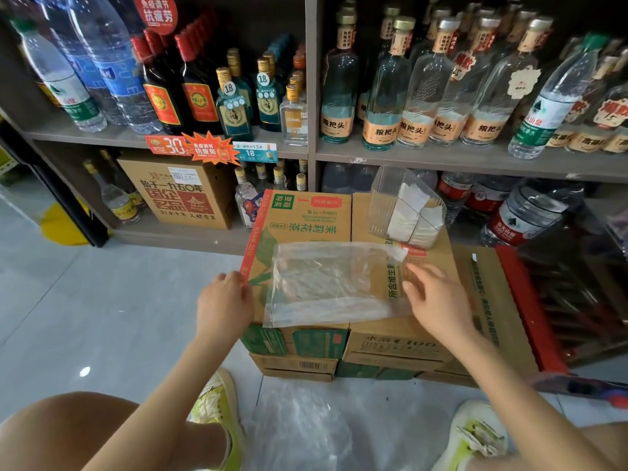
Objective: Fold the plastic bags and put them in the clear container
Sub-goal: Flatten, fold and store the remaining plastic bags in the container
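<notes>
A clear plastic bag (326, 283) lies spread flat on top of a stack of cardboard boxes (306, 219). My left hand (224, 304) rests at the boxes' left edge, just left of the bag, with fingers relaxed. My right hand (438, 300) hovers over the bag's right end with fingers spread and lightly bent; I cannot tell if they touch it. The clear container (404, 207) stands on the boxes behind the bag and holds several folded white bags. More loose clear bags (299, 430) lie on the floor between my feet.
Shelves (441, 158) of glass and water bottles rise right behind the boxes. A red crate (530, 311) stands to the right of the boxes. Grey tiled floor (102, 300) stretches to the left. My knees and yellow-green shoes (221, 409) are at the bottom.
</notes>
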Tool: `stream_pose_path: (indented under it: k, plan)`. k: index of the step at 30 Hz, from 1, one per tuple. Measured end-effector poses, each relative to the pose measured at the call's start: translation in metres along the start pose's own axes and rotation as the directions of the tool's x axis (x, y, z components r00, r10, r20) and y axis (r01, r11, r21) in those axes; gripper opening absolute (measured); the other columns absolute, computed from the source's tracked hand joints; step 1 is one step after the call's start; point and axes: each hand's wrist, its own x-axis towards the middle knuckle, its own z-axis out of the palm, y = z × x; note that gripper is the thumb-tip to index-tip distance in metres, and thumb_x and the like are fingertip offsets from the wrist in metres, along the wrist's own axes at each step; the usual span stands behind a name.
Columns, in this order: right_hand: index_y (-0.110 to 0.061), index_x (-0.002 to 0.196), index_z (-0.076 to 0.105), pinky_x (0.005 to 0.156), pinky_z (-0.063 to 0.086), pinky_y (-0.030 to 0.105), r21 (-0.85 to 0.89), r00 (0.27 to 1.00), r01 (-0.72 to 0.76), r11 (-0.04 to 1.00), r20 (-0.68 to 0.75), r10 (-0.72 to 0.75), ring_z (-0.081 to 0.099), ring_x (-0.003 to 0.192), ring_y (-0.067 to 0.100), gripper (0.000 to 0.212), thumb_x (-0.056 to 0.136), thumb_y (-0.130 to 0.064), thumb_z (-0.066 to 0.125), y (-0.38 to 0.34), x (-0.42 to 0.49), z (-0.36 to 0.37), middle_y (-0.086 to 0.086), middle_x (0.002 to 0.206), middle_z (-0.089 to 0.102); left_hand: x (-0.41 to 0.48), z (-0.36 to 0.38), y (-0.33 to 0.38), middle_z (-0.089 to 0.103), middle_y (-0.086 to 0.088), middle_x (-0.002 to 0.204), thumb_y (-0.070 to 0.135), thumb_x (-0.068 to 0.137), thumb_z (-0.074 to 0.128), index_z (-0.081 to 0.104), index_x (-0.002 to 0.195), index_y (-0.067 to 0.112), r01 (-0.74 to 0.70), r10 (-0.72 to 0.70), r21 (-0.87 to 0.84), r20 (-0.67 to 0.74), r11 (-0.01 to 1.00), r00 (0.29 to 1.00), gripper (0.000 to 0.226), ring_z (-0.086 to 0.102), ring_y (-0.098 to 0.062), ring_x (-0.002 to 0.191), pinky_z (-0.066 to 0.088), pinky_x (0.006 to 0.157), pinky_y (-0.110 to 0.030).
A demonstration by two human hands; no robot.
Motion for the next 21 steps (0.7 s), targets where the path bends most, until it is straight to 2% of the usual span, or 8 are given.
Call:
stream_pose_path:
  k: [2,4,6,8,13,17,19,21]
  plan:
    - [-0.018,0.148,0.029,0.116,0.009,0.031,-0.009,0.995,0.094,0.996,-0.018,-0.094,0.024,0.143,0.018,0.050,0.101,-0.035,0.027,-0.032,0.004,0.010,-0.001,0.155,0.027,0.009,0.016,0.015,0.060,-0.019,0.124,0.009,0.096,0.046,0.062,0.116,-0.001,-0.245,0.239,-0.031,-0.137,0.969,0.961,0.027,0.057,-0.039,0.108,0.045,0.088,-0.040]
    - [-0.022,0.151,0.011,0.115,-0.007,0.032,-0.035,0.982,0.184,0.982,0.054,-0.182,0.003,0.147,0.017,0.060,0.096,-0.046,0.006,-0.067,0.009,0.029,-0.004,0.158,0.005,0.021,0.036,0.032,0.040,-0.014,0.149,0.023,0.100,0.032,0.046,0.139,0.002,-0.393,0.390,-0.014,-0.080,0.920,0.917,0.046,0.036,-0.035,0.138,0.021,0.116,-0.037]
    - [-0.025,0.147,-0.005,0.116,-0.014,0.038,-0.118,0.955,0.276,0.954,0.144,-0.258,-0.014,0.144,0.017,0.063,0.091,-0.053,-0.007,-0.089,0.014,0.053,-0.003,0.157,-0.011,0.031,0.055,0.043,0.015,-0.008,0.159,0.044,0.094,0.000,0.021,0.151,0.008,-0.438,0.436,0.062,0.049,0.897,0.899,0.071,0.009,-0.027,0.148,-0.006,0.116,-0.032]
    - [-0.025,0.144,-0.013,0.116,-0.016,0.042,-0.186,0.933,0.324,0.927,0.222,-0.282,-0.022,0.142,0.018,0.058,0.093,-0.051,-0.003,-0.088,0.015,0.076,0.000,0.157,-0.016,0.040,0.071,0.043,0.005,-0.006,0.161,0.051,0.083,-0.017,0.009,0.154,0.012,-0.420,0.404,0.121,0.132,0.900,0.905,0.085,-0.002,-0.023,0.149,-0.011,0.115,-0.032]
    - [-0.024,0.147,-0.017,0.117,-0.015,0.044,-0.252,0.972,0.170,0.953,0.204,-0.120,-0.024,0.142,0.021,0.068,0.089,-0.061,-0.016,-0.027,0.001,0.083,0.000,0.154,-0.024,0.042,0.087,0.033,-0.008,0.002,0.160,0.060,0.080,-0.017,-0.004,0.153,0.021,-0.384,0.361,0.172,0.152,0.907,0.920,0.084,-0.014,-0.017,0.147,-0.015,0.117,-0.036]
    - [-0.022,0.146,-0.011,0.118,-0.012,0.041,-0.277,0.994,0.028,0.960,0.107,0.002,-0.014,0.145,0.022,0.077,0.081,-0.060,-0.025,0.001,-0.001,0.059,0.005,0.158,-0.012,0.044,0.082,0.030,-0.007,0.008,0.156,0.069,0.079,-0.004,0.007,0.154,0.026,-0.402,0.395,0.028,0.131,0.915,0.909,0.086,-0.011,-0.018,0.148,-0.013,0.117,-0.036]
    - [-0.019,0.146,-0.005,0.118,-0.011,0.039,-0.225,0.996,0.090,0.970,0.046,-0.082,-0.010,0.145,0.022,0.076,0.084,-0.059,-0.026,-0.015,0.007,0.051,0.005,0.157,-0.007,0.047,0.074,0.028,0.000,0.014,0.153,0.070,0.078,0.008,0.023,0.151,0.027,-0.372,0.398,-0.209,0.098,0.904,0.912,0.086,-0.006,-0.017,0.148,-0.010,0.117,-0.037]
    - [-0.018,0.145,-0.004,0.117,-0.013,0.038,-0.165,0.980,0.197,0.966,0.040,-0.193,-0.012,0.143,0.021,0.073,0.086,-0.056,-0.025,-0.041,0.020,0.050,0.002,0.154,-0.010,0.048,0.066,0.026,0.009,0.015,0.152,0.067,0.078,0.014,0.038,0.145,0.028,-0.359,0.393,-0.308,0.055,0.881,0.918,0.081,-0.001,-0.013,0.146,-0.009,0.117,-0.038]
